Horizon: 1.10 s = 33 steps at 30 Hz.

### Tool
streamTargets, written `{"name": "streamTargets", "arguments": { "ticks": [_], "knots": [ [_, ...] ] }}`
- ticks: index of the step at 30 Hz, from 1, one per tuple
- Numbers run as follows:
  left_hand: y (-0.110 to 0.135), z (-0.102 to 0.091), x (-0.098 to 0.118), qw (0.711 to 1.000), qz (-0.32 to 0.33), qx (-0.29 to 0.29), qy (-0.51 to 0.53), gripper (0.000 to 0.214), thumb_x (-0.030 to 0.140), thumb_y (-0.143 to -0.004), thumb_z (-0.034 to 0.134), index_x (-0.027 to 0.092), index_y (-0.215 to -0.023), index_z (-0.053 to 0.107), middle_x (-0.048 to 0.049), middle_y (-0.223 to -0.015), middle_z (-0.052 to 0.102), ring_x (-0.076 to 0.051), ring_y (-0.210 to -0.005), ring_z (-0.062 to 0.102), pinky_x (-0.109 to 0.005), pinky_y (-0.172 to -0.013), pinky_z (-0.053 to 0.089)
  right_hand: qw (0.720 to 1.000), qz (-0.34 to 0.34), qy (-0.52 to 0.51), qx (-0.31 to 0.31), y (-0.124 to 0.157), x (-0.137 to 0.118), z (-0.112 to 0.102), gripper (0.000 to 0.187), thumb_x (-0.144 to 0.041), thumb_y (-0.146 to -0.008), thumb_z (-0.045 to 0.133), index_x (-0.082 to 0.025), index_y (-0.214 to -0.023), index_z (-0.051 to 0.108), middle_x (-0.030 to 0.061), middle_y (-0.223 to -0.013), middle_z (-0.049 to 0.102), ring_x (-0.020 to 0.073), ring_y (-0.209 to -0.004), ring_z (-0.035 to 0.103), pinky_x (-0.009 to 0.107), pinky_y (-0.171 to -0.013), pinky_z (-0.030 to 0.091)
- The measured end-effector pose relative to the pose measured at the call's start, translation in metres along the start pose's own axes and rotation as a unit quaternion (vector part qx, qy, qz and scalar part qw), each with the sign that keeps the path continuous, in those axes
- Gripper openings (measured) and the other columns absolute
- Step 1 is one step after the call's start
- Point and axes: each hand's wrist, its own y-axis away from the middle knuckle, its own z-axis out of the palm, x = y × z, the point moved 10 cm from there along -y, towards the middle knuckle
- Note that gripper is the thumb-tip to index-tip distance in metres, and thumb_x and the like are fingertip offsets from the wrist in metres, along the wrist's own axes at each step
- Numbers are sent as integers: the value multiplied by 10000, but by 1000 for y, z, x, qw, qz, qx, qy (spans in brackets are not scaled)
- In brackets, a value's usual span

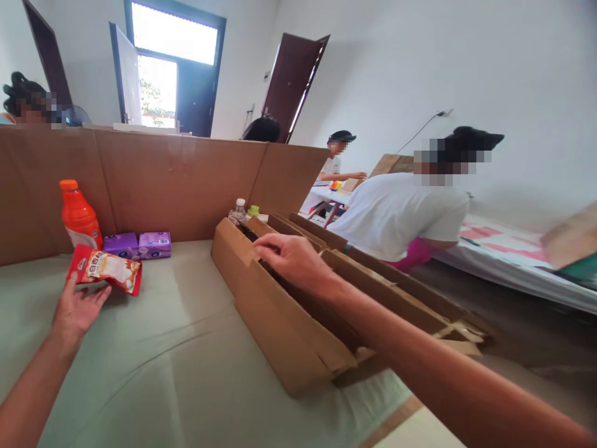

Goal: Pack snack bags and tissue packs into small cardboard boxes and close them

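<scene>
My left hand [80,306] holds a red and white snack packet [106,269] by its lower edge, thumb at the left corner and fingers beneath. The packet is tilted above the table, in front of an orange bottle [80,214] with an orange cap. Two purple packs [155,244] sit side by side just behind it. On the right, my right hand [296,260] lies over a long open cardboard box [275,323] divided into lengthwise compartments. Its fingers are curled in a pinch at the top edge of the near wall. The bottom of the compartments is hidden.
A tall cardboard screen [181,183] stands along the back of the pale green tabletop [186,373]. A clear bottle [239,210] and a green-capped container [253,211] stand behind the box. A person in a white shirt [396,211] sits close by at right; others sit farther back.
</scene>
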Motion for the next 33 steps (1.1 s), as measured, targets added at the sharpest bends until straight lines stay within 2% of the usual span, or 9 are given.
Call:
{"name": "streamTargets", "arguments": {
  "ticks": [3,7,10,14,16,18,23,27,33],
  "knots": [
    [7,6,-35,992,-38,-35,-112,229,219,-932,446,95,-1081,567,-117,-856,674,-190,-739,679,-284,-630,555,995,80,46,-44,-19,50,15,323,-233,-922,443,-169,-1062,727,60,-981,766,189,-852,689,249,-731,471],
    [35,39,-93,959,-14,-145,-243,180,132,-754,617,104,-930,647,-152,-906,719,-213,-751,707,-299,-652,540,986,105,84,-95,-31,70,43,283,-322,-887,543,-152,-1006,736,116,-1000,759,242,-898,690,287,-720,470],
    [57,102,-103,910,92,-240,-324,198,190,-748,642,133,-930,696,-120,-954,733,-214,-812,697,-298,-700,524,982,108,105,-115,-37,66,51,321,-348,-891,539,-141,-1034,737,172,-1047,744,308,-977,684,357,-774,482],
    [89,214,-99,796,264,-363,-406,361,112,-752,592,201,-1083,705,-79,-1289,644,-173,-889,656,-316,-851,514,987,32,93,-129,-39,39,47,356,-242,-899,501,-199,-1176,721,137,-1130,735,298,-1103,644,415,-949,428],
    [101,261,-103,732,333,-406,-433,466,54,-746,567,228,-1164,676,-61,-1427,550,-173,-987,637,-328,-953,484,987,-14,71,-147,-38,26,46,363,-227,-916,485,-231,-1192,721,92,-1140,740,254,-1102,644,374,-968,421],
    [105,292,-114,678,381,-429,-460,463,11,-737,541,224,-1124,677,-61,-1392,568,-190,-1079,614,-346,-1011,458,984,-40,47,-170,-38,24,47,339,-225,-938,460,-241,-1104,755,41,-1066,760,199,-1009,672,295,-899,454],
    [94,309,-141,596,447,-417,-521,279,-22,-770,500,192,-866,652,-51,-993,655,-198,-977,623,-357,-916,503,982,-12,42,-186,-60,46,52,365,-109,-922,418,-159,-1058,753,50,-918,763,152,-818,693,224,-729,481],
    [91,311,-149,559,479,-399,-547,132,58,-868,574,151,-941,633,-49,-1027,646,-197,-985,619,-389,-896,517,970,27,81,-228,-91,57,82,185,-235,-945,581,-125,-997,720,96,-956,730,186,-856,691,302,-773,533],
    [92,317,-156,519,493,-380,-586,121,247,-937,626,144,-1000,638,-54,-1069,653,-197,-981,634,-410,-880,542,956,38,95,-276,-107,61,138,320,-362,-960,621,-178,-1221,617,81,-1225,634,213,-1033,647,415,-873,564]
  ]
}}
